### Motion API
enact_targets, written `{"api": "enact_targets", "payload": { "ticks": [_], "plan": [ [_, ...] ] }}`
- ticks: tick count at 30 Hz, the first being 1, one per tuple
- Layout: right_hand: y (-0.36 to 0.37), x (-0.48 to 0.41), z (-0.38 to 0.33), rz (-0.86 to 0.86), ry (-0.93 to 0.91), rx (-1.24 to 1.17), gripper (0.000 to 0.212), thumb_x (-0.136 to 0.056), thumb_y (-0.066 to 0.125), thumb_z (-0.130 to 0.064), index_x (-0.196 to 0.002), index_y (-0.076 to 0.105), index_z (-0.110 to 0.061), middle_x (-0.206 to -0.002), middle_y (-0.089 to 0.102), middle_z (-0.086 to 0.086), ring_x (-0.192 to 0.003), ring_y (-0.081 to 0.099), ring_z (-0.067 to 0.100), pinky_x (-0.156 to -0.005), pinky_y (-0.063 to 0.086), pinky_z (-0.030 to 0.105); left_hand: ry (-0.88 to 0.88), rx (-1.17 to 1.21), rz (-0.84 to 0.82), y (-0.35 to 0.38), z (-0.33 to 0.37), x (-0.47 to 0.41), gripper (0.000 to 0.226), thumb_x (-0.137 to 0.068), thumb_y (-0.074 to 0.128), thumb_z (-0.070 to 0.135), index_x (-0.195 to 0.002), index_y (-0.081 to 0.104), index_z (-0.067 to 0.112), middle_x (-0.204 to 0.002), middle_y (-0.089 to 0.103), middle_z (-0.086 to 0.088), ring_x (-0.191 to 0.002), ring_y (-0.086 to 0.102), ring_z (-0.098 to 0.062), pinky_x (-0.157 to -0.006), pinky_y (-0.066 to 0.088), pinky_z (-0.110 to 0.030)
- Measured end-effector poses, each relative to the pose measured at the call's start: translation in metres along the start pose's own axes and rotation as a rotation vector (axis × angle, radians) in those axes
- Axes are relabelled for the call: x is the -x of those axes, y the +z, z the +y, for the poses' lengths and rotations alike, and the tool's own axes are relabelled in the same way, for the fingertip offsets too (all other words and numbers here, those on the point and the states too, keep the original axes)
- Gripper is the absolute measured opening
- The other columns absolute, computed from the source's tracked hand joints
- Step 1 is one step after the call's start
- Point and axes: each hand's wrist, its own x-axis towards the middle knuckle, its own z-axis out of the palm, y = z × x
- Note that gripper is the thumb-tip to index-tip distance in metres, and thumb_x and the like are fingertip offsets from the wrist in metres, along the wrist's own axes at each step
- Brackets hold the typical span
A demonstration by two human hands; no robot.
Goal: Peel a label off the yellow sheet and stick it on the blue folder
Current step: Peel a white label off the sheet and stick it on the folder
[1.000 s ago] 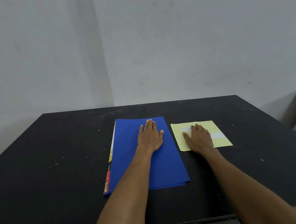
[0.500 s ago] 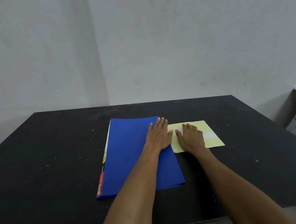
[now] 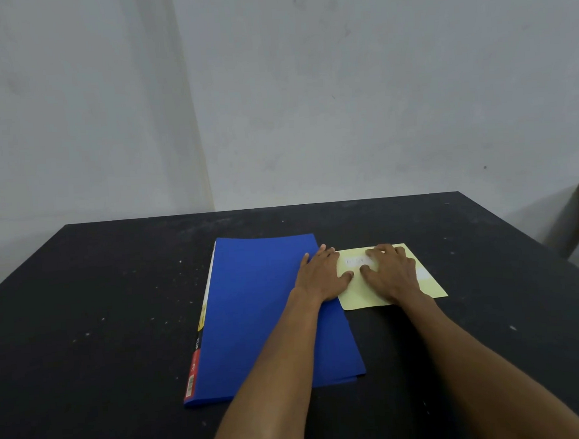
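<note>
Both bare hands lying low and close together, forearms reaching forward

The left hand [image 3: 322, 278] is lying palm down with its fingers stretched out flat and together, thumb pointing toward the other hand. The right hand [image 3: 391, 274] is resting palm down just beside it, fingers curling slightly at the knuckles, thumb angling inward so the two thumb tips are nearly meeting. Both forearms are extending straight from the lower edge of the view, converging toward the hands; neither hand is gripping anything.

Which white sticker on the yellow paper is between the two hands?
The left label, showing between the left hand and right hand. The other label peeks out beyond the right hand, toward the yellow sheet's right edge.
</note>
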Motion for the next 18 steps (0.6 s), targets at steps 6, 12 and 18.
{"api": "enact_targets", "payload": {
  "ticks": [6,12,18],
  "plan": [
    [0.001,-0.001,0.003,0.041,0.003,-0.072,0.04,-0.09,0.056,-0.039,-0.126,0.063,-0.022,-0.136,0.053,0.002,-0.125,0.043,0.027,-0.1,0.036,0.047,-0.018,0.044,0.037,-0.003,0.001,-0.006,0.065,-0.092,0.055,0.047,-0.145,0.043,0.013,-0.155,0.037,-0.002,-0.15,0.021,-0.019,-0.122,0.009,-0.051],
    [0.002,-0.001,0.004,0.074,0.007,-0.128,0.035,-0.09,0.057,-0.039,-0.119,0.065,-0.021,-0.13,0.057,0.002,-0.122,0.046,0.028,-0.097,0.037,0.047,0.002,0.05,0.067,-0.011,0.005,-0.012,0.056,-0.086,0.063,0.044,-0.134,0.056,0.014,-0.144,0.051,-0.005,-0.145,0.031,-0.022,-0.12,0.014,-0.052],
    [0.004,0.0,0.005,0.11,0.0,-0.166,0.03,-0.09,0.059,-0.036,-0.116,0.063,-0.021,-0.126,0.06,0.002,-0.119,0.049,0.028,-0.095,0.038,0.046,-0.005,0.113,0.14,-0.009,0.004,-0.011,0.045,-0.085,0.066,0.04,-0.124,0.063,0.018,-0.13,0.06,-0.003,-0.121,0.054,-0.023,-0.113,0.027,-0.045]
  ]
}}
